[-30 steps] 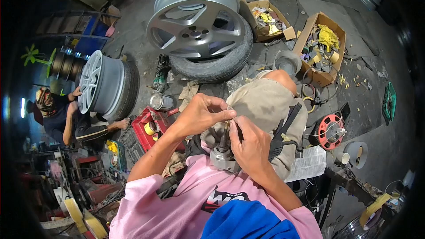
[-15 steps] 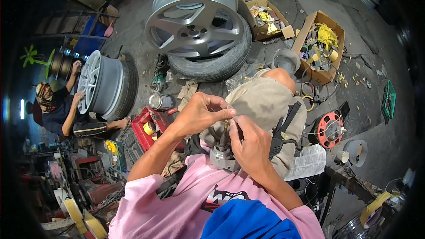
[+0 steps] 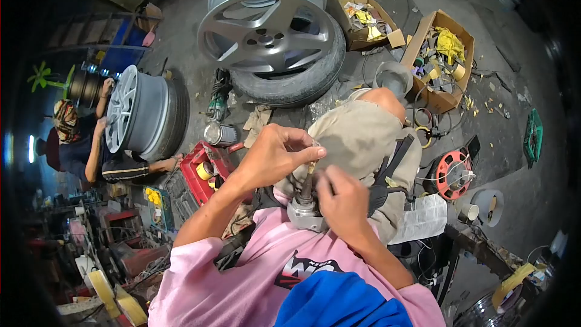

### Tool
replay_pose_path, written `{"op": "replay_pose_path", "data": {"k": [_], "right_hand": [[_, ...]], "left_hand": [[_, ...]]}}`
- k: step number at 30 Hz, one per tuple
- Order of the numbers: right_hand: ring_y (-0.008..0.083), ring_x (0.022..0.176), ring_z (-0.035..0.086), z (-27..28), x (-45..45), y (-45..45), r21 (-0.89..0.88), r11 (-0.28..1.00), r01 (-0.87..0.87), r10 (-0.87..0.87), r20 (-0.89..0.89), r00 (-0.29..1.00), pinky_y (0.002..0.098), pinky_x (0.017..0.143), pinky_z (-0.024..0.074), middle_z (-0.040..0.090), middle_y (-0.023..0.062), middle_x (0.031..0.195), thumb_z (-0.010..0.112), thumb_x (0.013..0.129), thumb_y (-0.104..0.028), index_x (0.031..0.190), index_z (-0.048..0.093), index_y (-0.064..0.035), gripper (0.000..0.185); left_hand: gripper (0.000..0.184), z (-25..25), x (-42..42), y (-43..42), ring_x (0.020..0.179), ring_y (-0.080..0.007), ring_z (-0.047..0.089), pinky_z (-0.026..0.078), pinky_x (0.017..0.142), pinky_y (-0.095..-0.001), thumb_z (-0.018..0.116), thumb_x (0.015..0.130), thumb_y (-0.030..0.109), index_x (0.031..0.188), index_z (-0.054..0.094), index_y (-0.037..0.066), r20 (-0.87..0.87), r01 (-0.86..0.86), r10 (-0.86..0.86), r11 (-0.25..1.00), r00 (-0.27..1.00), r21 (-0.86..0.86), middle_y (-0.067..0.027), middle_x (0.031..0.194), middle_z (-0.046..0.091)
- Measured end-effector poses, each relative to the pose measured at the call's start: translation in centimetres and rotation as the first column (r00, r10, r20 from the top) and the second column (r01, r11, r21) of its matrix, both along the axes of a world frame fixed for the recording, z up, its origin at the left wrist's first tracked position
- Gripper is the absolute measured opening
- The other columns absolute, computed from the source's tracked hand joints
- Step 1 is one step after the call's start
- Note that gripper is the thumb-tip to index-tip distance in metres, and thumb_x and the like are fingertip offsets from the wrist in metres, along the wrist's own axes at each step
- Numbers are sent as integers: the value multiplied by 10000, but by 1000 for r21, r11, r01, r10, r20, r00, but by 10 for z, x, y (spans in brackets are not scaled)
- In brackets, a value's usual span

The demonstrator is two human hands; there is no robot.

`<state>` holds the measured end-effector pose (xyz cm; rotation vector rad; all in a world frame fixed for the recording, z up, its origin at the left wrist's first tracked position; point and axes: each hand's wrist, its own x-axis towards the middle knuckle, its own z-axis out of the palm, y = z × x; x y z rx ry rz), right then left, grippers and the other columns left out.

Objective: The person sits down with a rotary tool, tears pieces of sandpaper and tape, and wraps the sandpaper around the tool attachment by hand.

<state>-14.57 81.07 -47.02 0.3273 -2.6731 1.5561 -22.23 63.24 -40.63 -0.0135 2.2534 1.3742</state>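
Observation:
My left hand (image 3: 279, 154) is closed in a pinch at the upper end of a thin spindle (image 3: 310, 181), with thumb and forefinger on a small thing too tiny to make out. The spindle stands up from a grey metal tool head (image 3: 304, 213) in my lap, against the pink shirt. Just right of the spindle is my right hand (image 3: 344, 200), its fingers curled and blurred by motion, a little apart from the left hand. Whether it holds anything is not visible.
A silver wheel rim (image 3: 266, 36) rests on a tire (image 3: 290, 88) ahead. Two cardboard boxes (image 3: 445, 66) of scraps stand at right, with a red cable reel (image 3: 452, 177) nearer. An open red toolbox (image 3: 203, 175) is at left; beyond it a co-worker (image 3: 82, 139) touches another rim (image 3: 136, 112).
My right hand has moved slightly down and away from my left fingertips, uncovering more of the spindle. My left hand keeps its pinch. The co-worker's hands have shifted on the other rim.

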Motion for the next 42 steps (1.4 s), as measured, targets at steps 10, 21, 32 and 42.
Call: {"op": "replay_pose_path", "data": {"k": [10, 21, 32, 42], "right_hand": [[396, 756, 687, 23, -11, 7, -83, 989, 123, -126, -32, 992, 443, 639, 511, 691, 180, 855, 654, 968, -91, 984, 676, -28, 68], [408, 713, 667, 18, -11, -2, -53, 993, 103, -106, -58, 993, 468, 602, 492, 666, 173, 797, 674, 946, -100, 949, 653, -42, 62], [431, 696, 644, 15, -3, -2, -61, 998, -10, 10, 1, 1000, 494, 591, 480, 650, 194, 788, 678, 953, -124, 901, 591, -41, 131], [458, 734, 645, 5, -4, -2, -196, 981, 1, 8, 46, 999, 522, 628, 502, 651, 210, 820, 634, 991, -149, 936, 611, -41, 123]], "left_hand": [[267, -5, -5, 1, 710, -57, 617, 496, 639, -264, 791, 940, 249, 937, 790, -18, -16, 21, -20, 996, 1000, 91, -26, 777, 736], [220, 5, -2, 6, 750, -45, 609, 495, 663, -241, 812, 925, 200, 963, 805, -17, -3, 3, -3, 1000, 1000, 13, -11, 811, 741], [236, -3, -1, 0, 759, -50, 619, 507, 679, -246, 815, 920, 196, 964, 793, -35, -4, -14, 14, 1000, 1000, 10, -28, 808, 741], [236, -7, 18, -5, 695, -24, 589, 475, 610, -204, 847, 883, 166, 884, 717, -31, -98, -93, 78, 982, 992, -163, -2, 771, 698]]}}
